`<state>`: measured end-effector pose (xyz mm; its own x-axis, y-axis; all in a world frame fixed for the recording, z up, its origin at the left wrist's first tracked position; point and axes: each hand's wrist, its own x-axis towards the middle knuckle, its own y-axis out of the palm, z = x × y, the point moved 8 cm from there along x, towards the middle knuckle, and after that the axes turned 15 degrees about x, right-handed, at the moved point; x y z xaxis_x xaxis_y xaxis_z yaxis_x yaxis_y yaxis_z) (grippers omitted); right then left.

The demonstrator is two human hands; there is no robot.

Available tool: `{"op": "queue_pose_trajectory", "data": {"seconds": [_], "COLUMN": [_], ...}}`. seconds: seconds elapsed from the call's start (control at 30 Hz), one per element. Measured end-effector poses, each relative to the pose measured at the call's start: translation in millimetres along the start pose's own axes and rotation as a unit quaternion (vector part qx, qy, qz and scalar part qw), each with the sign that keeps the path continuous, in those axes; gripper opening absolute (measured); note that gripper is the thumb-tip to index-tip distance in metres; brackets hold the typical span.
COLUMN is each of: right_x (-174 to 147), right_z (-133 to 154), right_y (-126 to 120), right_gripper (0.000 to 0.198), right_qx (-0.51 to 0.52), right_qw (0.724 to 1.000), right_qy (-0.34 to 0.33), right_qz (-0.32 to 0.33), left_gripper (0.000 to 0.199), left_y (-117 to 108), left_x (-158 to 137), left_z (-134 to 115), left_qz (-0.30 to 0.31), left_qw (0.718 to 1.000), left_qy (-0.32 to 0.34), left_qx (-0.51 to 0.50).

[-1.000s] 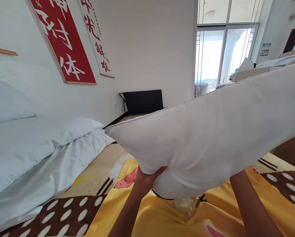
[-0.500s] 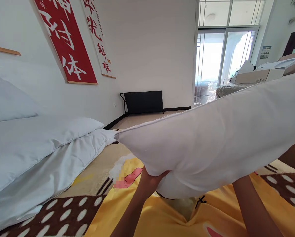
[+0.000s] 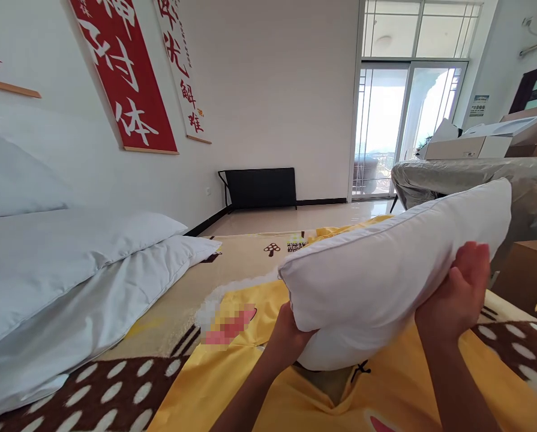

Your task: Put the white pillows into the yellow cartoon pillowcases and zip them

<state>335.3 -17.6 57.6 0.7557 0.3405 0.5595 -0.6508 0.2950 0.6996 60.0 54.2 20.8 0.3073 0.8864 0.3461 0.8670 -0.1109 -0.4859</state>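
A plump white pillow [image 3: 367, 270] is tilted up in front of me, its right end higher than its left. My left hand [image 3: 290, 339] is closed on its lower left part, thumb over the near face. Against the right part of the near face is my right hand [image 3: 452, 300], palm turned inward and fingers stretched upward, slightly blurred. Yellow fabric [image 3: 232, 384] with pink printed shapes is spread beneath the pillow. Near the pillow's bottom edge the fabric has a V-shaped gap; how the pillow meets it is partly hidden.
More white pillows [image 3: 70, 252] are piled at the left against the wall. A beige and brown patterned blanket [image 3: 169, 312] lies underneath. Farther off are a black folded panel [image 3: 261, 188], a plastic-wrapped piece of furniture [image 3: 452, 171] with cartons on it, and a cardboard box [image 3: 529, 270].
The pillow has swung down and bunched together; its right end dropped and no longer runs out of view. My right hand has come from beneath it up against its near face.
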Motion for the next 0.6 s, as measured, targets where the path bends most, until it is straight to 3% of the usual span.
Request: {"op": "queue_pose_trajectory", "data": {"seconds": [0.07,0.13,0.23,0.3,0.4,0.47,0.6], "right_x": [-32.1,-74.6,-121.4,-124.0,-101.1,-81.6,-54.0], "right_z": [29.9,43.4,48.7,52.5,65.7,71.2,45.1], "right_y": [49.9,88.3,113.1,119.5,135.4,154.8,197.2], "right_gripper": [0.058,0.062,0.073,0.074,0.064,0.053,0.036], "right_qx": [-0.098,-0.184,-0.278,-0.304,-0.33,-0.356,-0.432], "right_qw": [0.974,0.9,0.785,0.771,0.787,0.782,0.734], "right_qy": [-0.096,-0.171,-0.269,-0.291,-0.309,-0.316,-0.265], "right_qz": [0.182,0.356,0.484,0.478,0.421,0.402,0.453], "left_gripper": [0.025,0.026,0.031,0.034,0.04,0.043,0.052], "left_y": [-0.7,1.0,3.9,3.5,5.1,6.6,0.1], "left_x": [-1.2,-2.0,-3.3,-4.6,-6.0,-5.0,3.6], "left_z": [-2.7,-5.8,-11.5,-13.2,-9.7,-4.8,9.2], "left_qz": [-0.008,0.008,0.04,0.042,0.045,0.043,0.006], "left_qw": [1.0,0.999,0.996,0.995,0.996,0.997,1.0], "left_qy": [0.012,0.026,0.057,0.073,0.067,0.055,0.023], "left_qx": [-0.002,-0.021,-0.047,-0.05,-0.044,-0.036,0.002]}}
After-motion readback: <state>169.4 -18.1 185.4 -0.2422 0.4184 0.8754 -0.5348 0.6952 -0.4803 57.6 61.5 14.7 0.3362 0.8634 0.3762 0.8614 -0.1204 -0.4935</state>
